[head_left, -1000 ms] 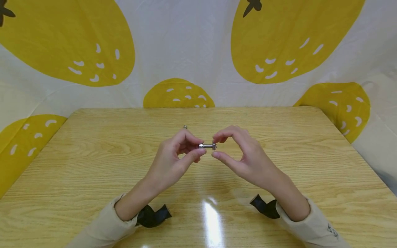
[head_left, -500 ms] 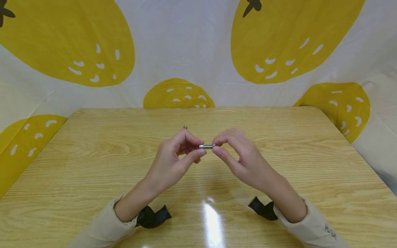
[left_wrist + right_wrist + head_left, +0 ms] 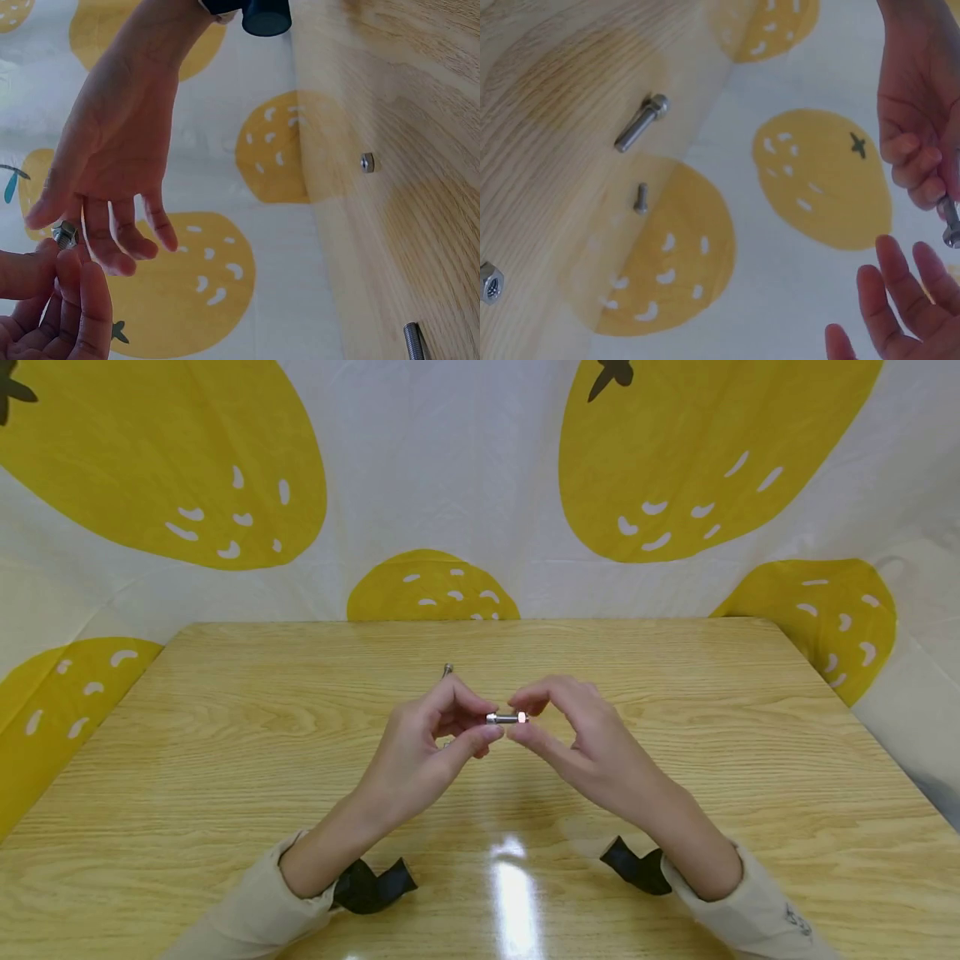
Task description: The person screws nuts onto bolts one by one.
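Bolt [image 3: 506, 719] — pinched in left grip [image 3: 411, 745], nut [image 3: 522, 717] near right grip [image 3: 602, 741].

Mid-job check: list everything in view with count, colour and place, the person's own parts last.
Table: 1, wood-toned, under the work
Cloth: 1, white with yellow fruit prints, behind the table
Held bolt: 1, silver, above the table
Fitted nut: 1, silver, at the held bolt's free end
Loose bolts: 2, silver, on the table
Loose nut: 1, silver, on the table
Black devices: 2, one per wrist
Sleeves: 2, beige, on the forearms
Left hand: 1, bare, pinching the held bolt
Right hand: 1, bare, near the fitted nut
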`<action>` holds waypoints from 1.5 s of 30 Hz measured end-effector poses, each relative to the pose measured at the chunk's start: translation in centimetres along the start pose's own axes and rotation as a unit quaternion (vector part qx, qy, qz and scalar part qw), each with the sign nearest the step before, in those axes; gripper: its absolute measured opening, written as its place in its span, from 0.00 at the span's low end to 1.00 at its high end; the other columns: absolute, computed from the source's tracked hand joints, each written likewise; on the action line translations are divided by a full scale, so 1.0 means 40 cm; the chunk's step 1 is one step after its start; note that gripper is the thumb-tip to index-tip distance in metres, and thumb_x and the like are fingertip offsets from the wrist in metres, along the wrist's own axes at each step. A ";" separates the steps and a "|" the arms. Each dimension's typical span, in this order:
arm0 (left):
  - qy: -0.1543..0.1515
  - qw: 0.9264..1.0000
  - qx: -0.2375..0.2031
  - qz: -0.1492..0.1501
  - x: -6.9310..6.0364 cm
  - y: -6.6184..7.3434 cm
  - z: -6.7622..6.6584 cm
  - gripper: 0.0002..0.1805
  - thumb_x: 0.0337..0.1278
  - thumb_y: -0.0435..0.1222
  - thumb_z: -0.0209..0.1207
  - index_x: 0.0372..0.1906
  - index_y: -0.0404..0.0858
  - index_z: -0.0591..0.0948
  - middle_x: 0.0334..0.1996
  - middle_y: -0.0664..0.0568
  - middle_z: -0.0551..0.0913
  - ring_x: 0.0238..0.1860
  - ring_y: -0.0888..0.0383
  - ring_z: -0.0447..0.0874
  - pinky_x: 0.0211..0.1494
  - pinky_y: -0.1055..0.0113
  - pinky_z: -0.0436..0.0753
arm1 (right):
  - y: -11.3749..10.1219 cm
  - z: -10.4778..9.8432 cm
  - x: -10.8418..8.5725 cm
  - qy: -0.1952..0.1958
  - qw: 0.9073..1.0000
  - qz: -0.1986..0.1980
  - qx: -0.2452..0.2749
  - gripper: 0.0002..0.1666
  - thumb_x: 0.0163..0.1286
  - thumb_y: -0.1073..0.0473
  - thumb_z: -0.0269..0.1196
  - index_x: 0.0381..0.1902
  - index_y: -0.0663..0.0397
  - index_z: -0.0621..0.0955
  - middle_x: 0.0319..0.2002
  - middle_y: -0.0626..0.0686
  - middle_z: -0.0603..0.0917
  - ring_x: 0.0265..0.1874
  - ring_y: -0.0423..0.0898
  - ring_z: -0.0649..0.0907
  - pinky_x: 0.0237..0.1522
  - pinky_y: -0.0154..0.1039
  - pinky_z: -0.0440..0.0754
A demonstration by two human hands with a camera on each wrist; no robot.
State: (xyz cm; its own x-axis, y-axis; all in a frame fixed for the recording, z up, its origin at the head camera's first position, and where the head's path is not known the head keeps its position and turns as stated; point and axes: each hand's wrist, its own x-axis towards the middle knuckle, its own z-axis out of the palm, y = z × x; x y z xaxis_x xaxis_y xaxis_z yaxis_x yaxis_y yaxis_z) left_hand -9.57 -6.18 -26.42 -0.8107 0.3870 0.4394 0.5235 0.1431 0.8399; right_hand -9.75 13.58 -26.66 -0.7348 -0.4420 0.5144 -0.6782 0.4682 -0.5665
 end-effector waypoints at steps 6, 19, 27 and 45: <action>0.000 1.000 -0.001 -0.006 0.000 -0.003 -0.003 0.08 0.54 0.26 0.60 0.39 0.31 0.75 0.33 0.45 0.83 0.25 0.62 0.80 0.32 0.66 0.83 | 0.004 -0.007 0.005 0.017 0.997 -0.078 0.010 0.19 0.56 0.67 0.67 0.45 0.55 0.76 0.43 0.48 0.79 0.44 0.42 0.76 0.49 0.37 0.73; -0.003 1.000 -0.001 -0.002 -0.001 0.001 -0.003 0.08 0.53 0.25 0.61 0.38 0.31 0.75 0.30 0.44 0.83 0.25 0.62 0.79 0.32 0.65 0.83 | 0.005 -0.006 0.007 0.015 0.998 -0.068 0.006 0.01 0.65 0.60 0.61 0.34 0.50 0.79 0.36 0.43 0.81 0.43 0.39 0.76 0.49 0.38 0.69; 0.002 1.000 -0.002 -0.005 0.000 0.001 -0.003 0.08 0.53 0.25 0.61 0.38 0.32 0.75 0.31 0.45 0.83 0.25 0.62 0.80 0.32 0.65 0.83 | 0.005 -0.008 0.001 0.007 1.000 -0.013 -0.006 0.07 0.67 0.54 0.59 0.39 0.49 0.80 0.37 0.43 0.81 0.43 0.40 0.76 0.48 0.42 0.69; 0.004 1.000 -0.002 -0.005 0.000 0.001 -0.004 0.08 0.53 0.25 0.61 0.38 0.31 0.75 0.30 0.45 0.83 0.25 0.61 0.79 0.32 0.67 0.83 | 0.009 -0.012 0.006 0.013 0.997 -0.078 0.019 0.07 0.63 0.62 0.63 0.39 0.53 0.79 0.39 0.46 0.81 0.43 0.40 0.76 0.48 0.37 0.73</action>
State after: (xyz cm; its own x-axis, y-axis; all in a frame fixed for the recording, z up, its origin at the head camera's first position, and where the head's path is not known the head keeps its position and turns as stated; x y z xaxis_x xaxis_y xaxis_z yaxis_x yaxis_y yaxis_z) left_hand -9.61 -6.32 -26.34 -0.8179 0.3781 0.4336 0.5144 0.1430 0.8455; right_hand -10.16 14.03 -26.42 -0.6209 -0.4867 0.6145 -0.7837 0.3652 -0.5025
